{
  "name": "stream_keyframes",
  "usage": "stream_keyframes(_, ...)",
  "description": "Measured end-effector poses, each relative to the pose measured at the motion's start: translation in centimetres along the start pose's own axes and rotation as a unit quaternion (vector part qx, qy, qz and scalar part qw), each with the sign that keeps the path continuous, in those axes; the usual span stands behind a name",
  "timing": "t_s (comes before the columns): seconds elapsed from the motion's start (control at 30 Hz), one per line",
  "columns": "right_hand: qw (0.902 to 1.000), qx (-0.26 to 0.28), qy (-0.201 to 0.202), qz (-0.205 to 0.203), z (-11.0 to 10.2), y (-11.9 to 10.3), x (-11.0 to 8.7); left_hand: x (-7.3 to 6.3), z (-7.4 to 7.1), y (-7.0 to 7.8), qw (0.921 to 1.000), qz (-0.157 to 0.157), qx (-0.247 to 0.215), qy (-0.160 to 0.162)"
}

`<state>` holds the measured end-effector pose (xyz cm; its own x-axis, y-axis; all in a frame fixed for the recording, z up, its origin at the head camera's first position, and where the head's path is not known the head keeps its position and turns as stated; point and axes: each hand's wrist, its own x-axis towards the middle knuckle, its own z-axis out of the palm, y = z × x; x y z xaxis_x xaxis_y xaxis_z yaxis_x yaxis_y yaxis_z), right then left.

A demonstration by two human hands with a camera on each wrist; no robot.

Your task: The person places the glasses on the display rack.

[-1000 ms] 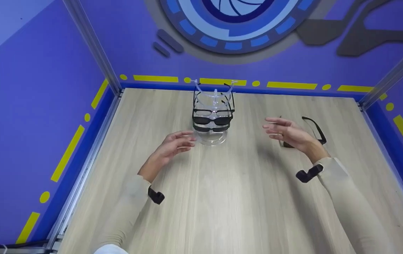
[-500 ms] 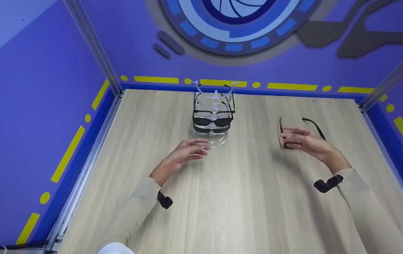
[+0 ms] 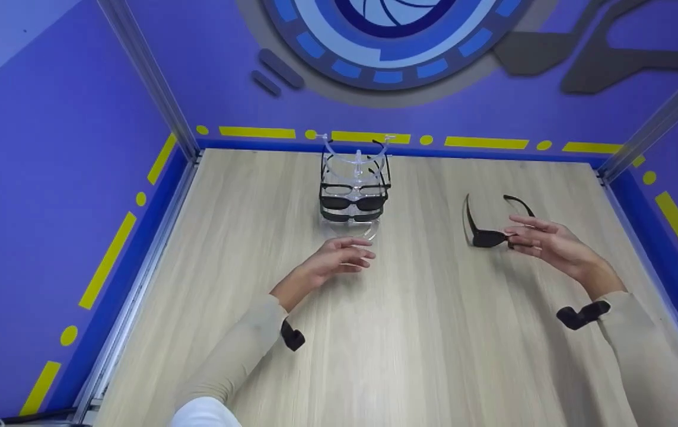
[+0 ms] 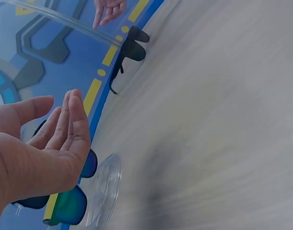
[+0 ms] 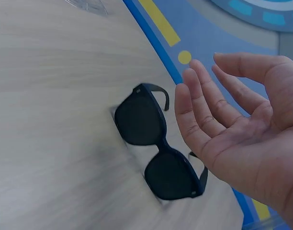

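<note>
Black sunglasses [image 3: 489, 238] lie on the table at the right, temples unfolded toward the back wall. My right hand [image 3: 561, 246] hovers over their right part and hides one lens in the head view; its fingers are relaxed and hold nothing. In the right wrist view both dark lenses of the sunglasses [image 5: 140, 120] show beside the fingers. Close in front of the clear display stand [image 3: 368, 232] is my left hand [image 3: 339, 261], palm inward, loosely bent and holding nothing. The stand bears several glasses: a clear-lens pair [image 3: 339, 189] above dark sunglasses [image 3: 352, 203] and another dark pair [image 3: 350, 217].
The wood-grain table [image 3: 410, 332] is bounded by a blue back wall [image 3: 481, 112] and blue side panels [image 3: 48, 178]. Metal posts [image 3: 149, 77] rise at the back corners. The stand's upper arms [image 3: 357, 159] carry no glasses.
My right hand has moved rightward and toward me across the sunglasses, uncovering their left lens. My left hand has shifted right and slightly toward me, in front of the stand's base.
</note>
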<state>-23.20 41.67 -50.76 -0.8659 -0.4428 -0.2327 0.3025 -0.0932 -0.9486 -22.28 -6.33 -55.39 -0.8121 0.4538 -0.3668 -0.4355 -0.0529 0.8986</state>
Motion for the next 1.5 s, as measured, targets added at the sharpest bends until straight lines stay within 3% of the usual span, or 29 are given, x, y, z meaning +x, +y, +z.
stream_keyframes(0.43,0.9920,0.119,-0.037,-0.017,-4.9,1.3,-3.1,2.4,3.6,-0.5,0.9986,-0.009,-0.007,-0.051)
stream_keyframes(0.77,0.9923,0.121,-0.019,-0.018,-7.6,2.0,-5.4,3.9,5.8,-0.9,0.9973,-0.019,-0.001,-0.071)
stream_keyframes(0.93,0.9928,0.120,-0.002,-0.005,-9.0,2.5,-6.5,5.2,6.8,-1.2,0.9975,-0.020,-0.011,-0.067)
stream_keyframes(1.13,0.9928,0.118,0.014,0.011,-10.0,3.6,-7.4,7.3,7.5,-1.1,0.9988,-0.024,-0.029,-0.032)
stream_keyframes(1.27,0.9924,0.119,0.018,0.022,-10.2,4.2,-7.5,8.6,8.3,-1.0,0.9986,-0.027,-0.043,-0.016)
stream_keyframes(1.5,0.9916,0.121,0.035,0.031,-9.8,4.8,-7.0,9.8,9.5,-1.3,0.9980,-0.030,-0.052,-0.019)
